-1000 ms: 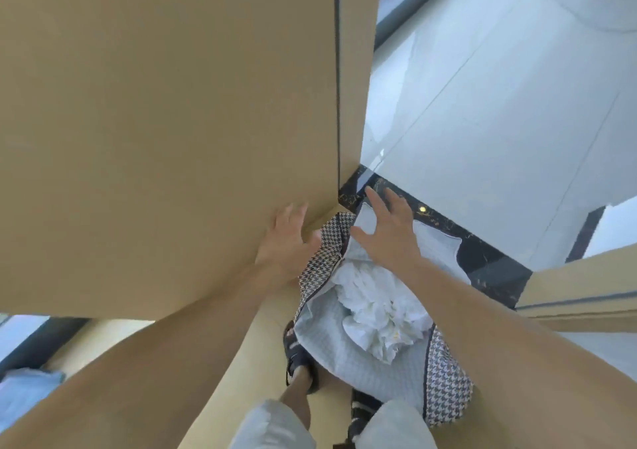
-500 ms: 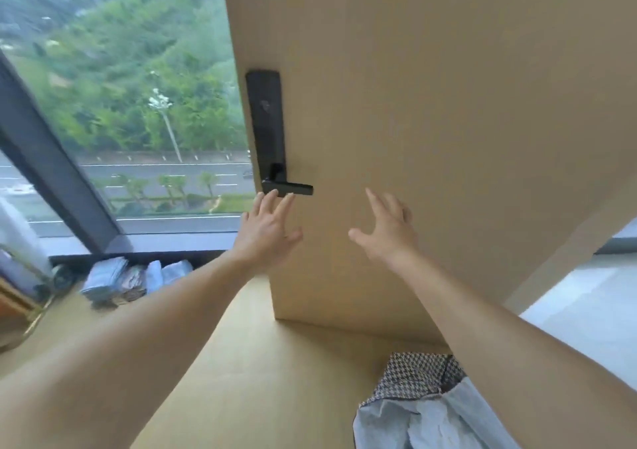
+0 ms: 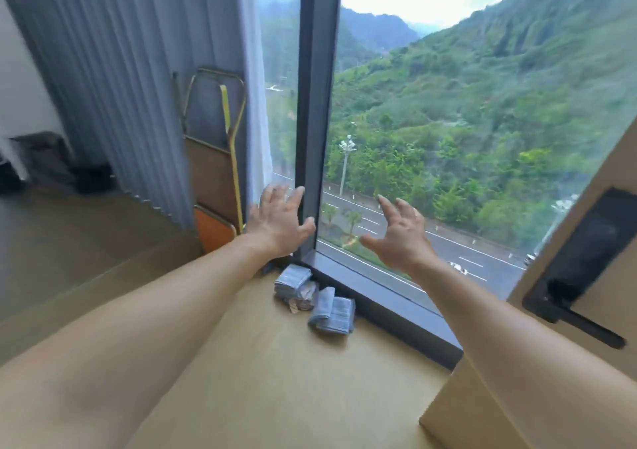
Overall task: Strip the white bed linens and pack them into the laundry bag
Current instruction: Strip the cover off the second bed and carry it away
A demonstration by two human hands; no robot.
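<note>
Folded blue towels (image 3: 331,310) on floor (image 3: 275,379) below fingers (image 3: 386,208); window frame (image 3: 315,103) behind; door (image 3: 482,414) right. Left hand (image 3: 279,222), right hand (image 3: 400,235): spread, holding nothing.

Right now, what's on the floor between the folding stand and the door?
Head view: small piles of folded blue-grey cloths against the window frame base; the rest that shows is bare wooden floor.

curtain (image 3: 103,86): grey, vertical pleats
window frame (image 3: 315,103): dark grey
floor (image 3: 275,397): tan
door (image 3: 448,414): light tan
lock plate (image 3: 582,259): black
folded cloths (image 3: 332,314): pale blue
folding stand (image 3: 213,172): gold frame, brown panel, orange foot
strap (image 3: 229,131): yellow
hillside (image 3: 482,103): green
</note>
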